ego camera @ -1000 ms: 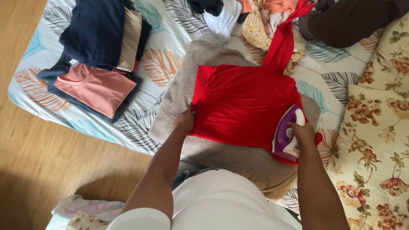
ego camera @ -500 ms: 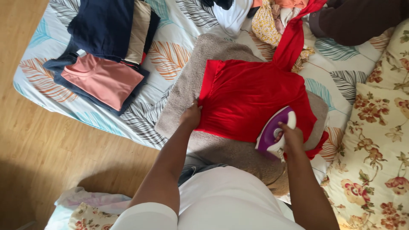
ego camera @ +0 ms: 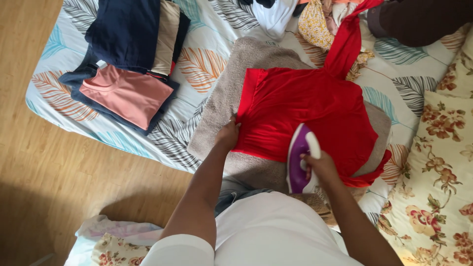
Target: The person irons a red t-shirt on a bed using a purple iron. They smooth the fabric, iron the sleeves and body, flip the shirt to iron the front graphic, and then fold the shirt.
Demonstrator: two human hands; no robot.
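A red shirt (ego camera: 305, 108) lies spread on a grey-brown towel (ego camera: 226, 93) on the bed. My right hand (ego camera: 320, 165) grips the white handle of a purple iron (ego camera: 298, 152), which rests on the shirt's near hem. At the shirt's left edge, my left hand (ego camera: 227, 135) pinches the red fabric and holds it flat. One red sleeve (ego camera: 347, 42) trails up toward the far side of the bed.
Folded clothes, a pink top (ego camera: 128, 93) over dark navy pieces (ego camera: 125, 32), are stacked at the left of the leaf-print sheet (ego camera: 202, 64). Loose garments (ego camera: 315, 19) pile at the top. A floral pillow (ego camera: 438, 172) lies right. Wooden floor (ego camera: 54, 177) is left; a cloth bundle (ego camera: 108, 241) sits below.
The iron has slid left along the shirt's near hem. My left hand stays on the shirt's left edge. The view shifted slightly.
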